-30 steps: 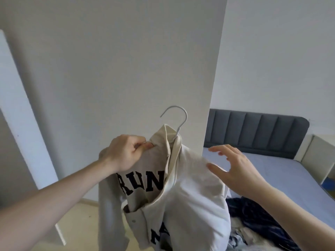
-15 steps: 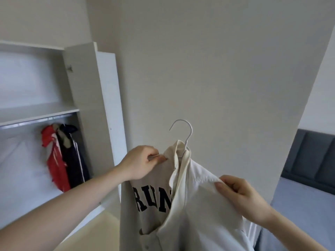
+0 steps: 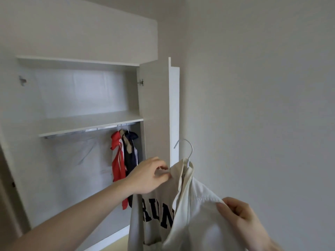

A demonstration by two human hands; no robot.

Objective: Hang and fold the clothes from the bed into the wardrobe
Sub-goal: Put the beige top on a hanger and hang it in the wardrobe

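A cream shirt with dark block letters (image 3: 183, 211) hangs on a white wire hanger (image 3: 188, 151) in front of me. My left hand (image 3: 148, 175) pinches the shirt's left shoulder close to the collar. My right hand (image 3: 239, 216) grips the right shoulder fabric lower down. The hanger's hook sticks up above the collar. To the left stands the open wardrobe (image 3: 87, 122) with a metal rail (image 3: 87, 130) under its shelf. The bed is out of view.
A red garment (image 3: 117, 160) and a dark garment (image 3: 131, 154) hang at the rail's right end. The open wardrobe door (image 3: 174, 109) stands edge-on just behind the hanger. A plain white wall (image 3: 262, 105) fills the right side.
My view has swung left from the bed to the open wardrobe. The shirt on its hanger came along, and my right hand went from open beside it to gripping the right shoulder.
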